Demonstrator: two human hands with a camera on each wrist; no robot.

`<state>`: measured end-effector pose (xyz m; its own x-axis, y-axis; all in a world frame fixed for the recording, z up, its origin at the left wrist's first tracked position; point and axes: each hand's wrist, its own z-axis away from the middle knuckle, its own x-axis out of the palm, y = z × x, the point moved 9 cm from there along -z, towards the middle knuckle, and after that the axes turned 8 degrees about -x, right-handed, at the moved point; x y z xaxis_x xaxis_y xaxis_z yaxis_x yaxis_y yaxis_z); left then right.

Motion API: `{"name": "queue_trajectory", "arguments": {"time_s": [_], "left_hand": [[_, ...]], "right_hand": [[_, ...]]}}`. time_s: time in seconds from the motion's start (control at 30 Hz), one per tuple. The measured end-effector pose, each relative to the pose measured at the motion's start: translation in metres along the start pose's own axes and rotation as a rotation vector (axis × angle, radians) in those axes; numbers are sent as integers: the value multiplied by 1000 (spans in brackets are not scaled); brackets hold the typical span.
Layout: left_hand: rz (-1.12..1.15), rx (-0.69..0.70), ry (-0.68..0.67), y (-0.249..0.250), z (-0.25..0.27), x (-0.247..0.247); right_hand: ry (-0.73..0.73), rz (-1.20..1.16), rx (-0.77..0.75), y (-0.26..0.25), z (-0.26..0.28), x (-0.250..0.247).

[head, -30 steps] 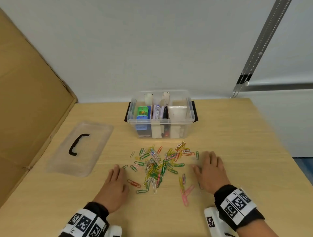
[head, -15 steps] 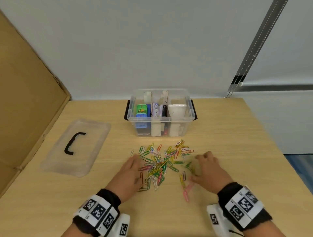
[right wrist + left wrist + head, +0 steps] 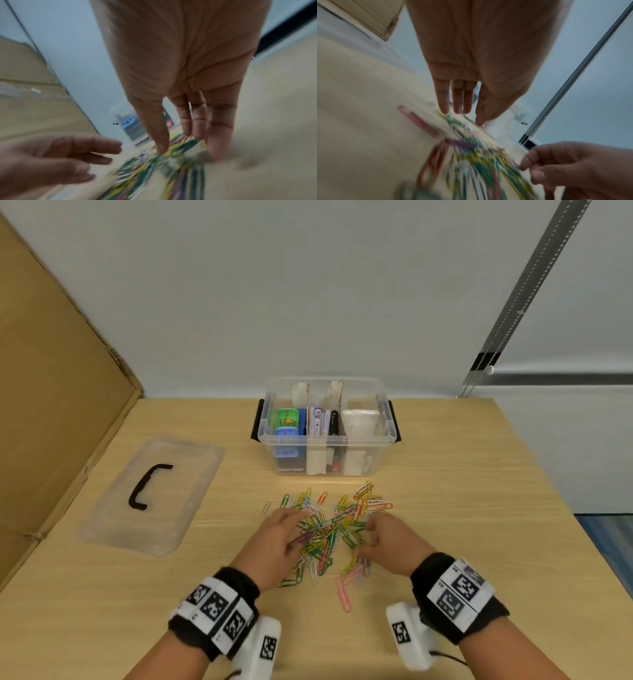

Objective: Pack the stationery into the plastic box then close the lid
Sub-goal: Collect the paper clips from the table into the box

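A heap of coloured paper clips (image 3: 329, 530) lies on the wooden table in front of the open clear plastic box (image 3: 383, 440). The box has card dividers and holds a green and blue item, pens and a white item. My left hand (image 3: 275, 537) presses on the heap's left side with straight fingers (image 3: 444, 105). My right hand (image 3: 385, 537) rakes the heap's right side, its fingertips (image 3: 187, 129) on the clips. Neither hand holds anything. The clear lid (image 3: 154, 494) with a black handle lies flat at the left. Both wrist views are blurred.
A large cardboard sheet (image 3: 51, 392) leans along the table's left side. The wall runs right behind the box. A metal rail with a bead chain (image 3: 507, 323) hangs at the right, near the table's right edge (image 3: 548, 501). One pink clip (image 3: 342, 594) lies nearest me.
Both hands have slid inward from the sides of the scattered clips, and the clips now sit in a tighter heap between them. The box and lid have not moved.
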<state>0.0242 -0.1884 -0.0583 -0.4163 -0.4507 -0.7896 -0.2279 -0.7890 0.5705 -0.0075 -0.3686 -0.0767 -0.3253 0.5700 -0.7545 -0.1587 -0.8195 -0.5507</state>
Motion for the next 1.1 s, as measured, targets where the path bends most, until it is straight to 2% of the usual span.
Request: {"name": "queue_trajectory", "arguments": {"time_s": [0.1,0.17,0.23,0.4,0.5,0.63,0.83,1.1], "left_hand": [[-43,-168,123,-21,-26,-34],[-125,-297,57,-36,-39,-33],[-163,-334,-13,-37,-44,-19],[-172,-136,-20,-7,-30,14],[-163,-73,-36,-3,-16,20],[-200,-40,-37,-1,-12,13],[-306,-1,-6,20,-24,22],[-289,-14,19,23,-25,19]], "right_hand": [[189,203,-95,-6,-21,-37],[140,241,-116,-7,-37,-35],[19,255,-105,-5,-47,-16],[-64,320,-168,-14,-28,18],[4,220,-255,-18,-10,9],[24,220,-248,-9,-3,-3],[25,272,-281,-26,-16,14],[88,279,-311,-29,-20,14]]}}
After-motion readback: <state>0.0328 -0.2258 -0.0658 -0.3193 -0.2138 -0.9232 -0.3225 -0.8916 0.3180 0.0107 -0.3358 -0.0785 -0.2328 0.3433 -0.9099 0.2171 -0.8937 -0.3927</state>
